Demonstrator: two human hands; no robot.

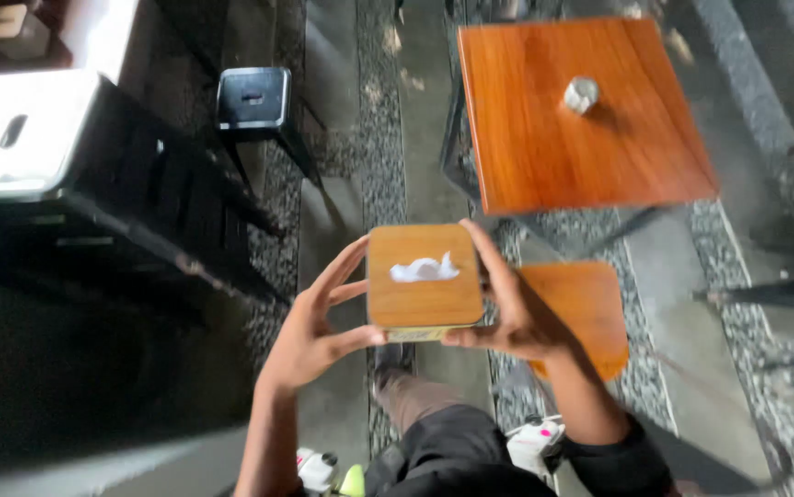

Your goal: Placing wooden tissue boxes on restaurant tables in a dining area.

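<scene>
In the head view, a wooden tissue box [425, 276] with a white tissue [425, 270] sticking out of its top slot is held in the air between both hands, above the floor [415, 138] and in front of the person's body. The left hand [316, 324] is pressed against the left side of the box with the fingers spread, and the thumb is placed under its lower edge. The right hand [512, 308] is clamped on the right side, with the fingers laid along the edge. An orange wooden worktop [544, 138] is seen further away, and a small crumpled grey object [581, 94] lies on it. An orange stool [590, 308] is partly hidden behind the right hand. Black metal stools [252, 97] are seen on the left.
</scene>
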